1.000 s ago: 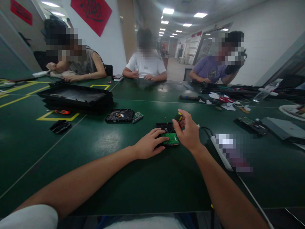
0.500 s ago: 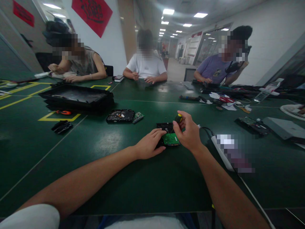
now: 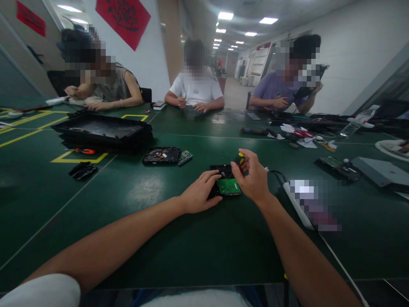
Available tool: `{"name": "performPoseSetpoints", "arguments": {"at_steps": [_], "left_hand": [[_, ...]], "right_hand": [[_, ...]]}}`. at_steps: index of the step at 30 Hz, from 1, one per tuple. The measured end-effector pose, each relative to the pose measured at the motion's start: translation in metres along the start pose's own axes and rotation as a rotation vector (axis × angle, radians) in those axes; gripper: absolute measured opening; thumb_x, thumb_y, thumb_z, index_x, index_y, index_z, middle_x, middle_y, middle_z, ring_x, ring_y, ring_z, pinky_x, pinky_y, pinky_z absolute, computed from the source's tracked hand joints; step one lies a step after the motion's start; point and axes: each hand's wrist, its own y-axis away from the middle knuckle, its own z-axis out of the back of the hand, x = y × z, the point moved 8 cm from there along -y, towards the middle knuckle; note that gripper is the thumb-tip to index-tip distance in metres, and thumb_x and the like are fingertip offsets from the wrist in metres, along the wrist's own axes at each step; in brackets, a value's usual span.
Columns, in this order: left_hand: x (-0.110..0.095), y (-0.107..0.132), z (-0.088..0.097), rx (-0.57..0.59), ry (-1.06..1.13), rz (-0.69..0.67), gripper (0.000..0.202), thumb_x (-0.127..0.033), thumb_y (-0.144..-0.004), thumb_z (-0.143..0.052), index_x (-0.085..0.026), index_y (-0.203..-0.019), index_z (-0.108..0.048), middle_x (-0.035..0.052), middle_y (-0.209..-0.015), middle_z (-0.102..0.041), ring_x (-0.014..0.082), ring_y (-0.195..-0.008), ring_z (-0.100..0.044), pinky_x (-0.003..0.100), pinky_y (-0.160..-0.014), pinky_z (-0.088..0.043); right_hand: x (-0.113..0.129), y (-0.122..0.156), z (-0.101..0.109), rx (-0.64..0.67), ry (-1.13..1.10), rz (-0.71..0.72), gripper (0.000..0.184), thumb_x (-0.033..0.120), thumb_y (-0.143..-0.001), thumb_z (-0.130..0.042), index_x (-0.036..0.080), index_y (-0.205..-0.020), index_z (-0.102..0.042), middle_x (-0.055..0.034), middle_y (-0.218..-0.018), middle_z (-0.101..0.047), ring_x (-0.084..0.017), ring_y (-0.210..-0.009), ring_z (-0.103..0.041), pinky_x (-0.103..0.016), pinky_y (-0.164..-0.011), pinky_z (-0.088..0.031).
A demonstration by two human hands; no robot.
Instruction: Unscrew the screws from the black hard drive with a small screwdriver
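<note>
A hard drive (image 3: pixel 228 186) with a green circuit board facing up lies on the dark green table. My left hand (image 3: pixel 202 192) is closed on its left side, fingers across the far part and thumb along the near edge. My right hand (image 3: pixel 252 175) grips a screwdriver (image 3: pixel 239 159) upright by its yellow and dark handle, over the drive's right part. The screwdriver's tip is hidden behind my fingers. Farther left lie another hard drive (image 3: pixel 161 156), its underside bare, and a small loose circuit board (image 3: pixel 185 157) touching or close beside it.
Stacked black trays (image 3: pixel 105 130) stand at the left, with an orange tool (image 3: pixel 85 151) and a black crumpled piece (image 3: pixel 83 170) near them. At the right are a white power strip (image 3: pixel 298 207), a grey box (image 3: pixel 381 172) and a plastic bottle (image 3: pixel 359 120). Three people sit opposite.
My hands, the hard drive and the screwdriver stay almost in place. Across the table, the person in purple has leaned to the left, lowering the dark object held up.
</note>
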Motion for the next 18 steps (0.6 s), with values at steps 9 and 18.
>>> {"name": "performPoseSetpoints", "arguments": {"at_steps": [9,18], "left_hand": [[-0.0018,-0.0011,-0.0012,0.013,-0.031,-0.028,0.064,-0.043,-0.092,-0.069,-0.020,-0.147,-0.044,0.0186,-0.153,-0.045,0.0360,-0.147,-0.039,0.060,-0.121,-0.040],[0.0003,0.0009,-0.0028,0.037,-0.064,-0.028,0.057,-0.042,-0.095,-0.067,-0.023,-0.146,-0.051,0.0168,-0.155,-0.041,0.0373,-0.148,-0.037,0.060,-0.119,-0.042]], "right_hand": [[-0.0017,0.0003,-0.0004,-0.006,0.021,-0.010,0.048,0.045,-0.098,-0.059,0.024,-0.139,-0.050,-0.0070,-0.108,-0.071,-0.020,-0.078,-0.069,-0.037,-0.074,-0.059],[-0.0015,-0.0019,0.0007,0.002,0.015,-0.006,0.046,0.041,-0.100,-0.056,0.023,-0.142,-0.050,-0.0096,-0.112,-0.069,-0.022,-0.083,-0.069,-0.040,-0.079,-0.061]]}}
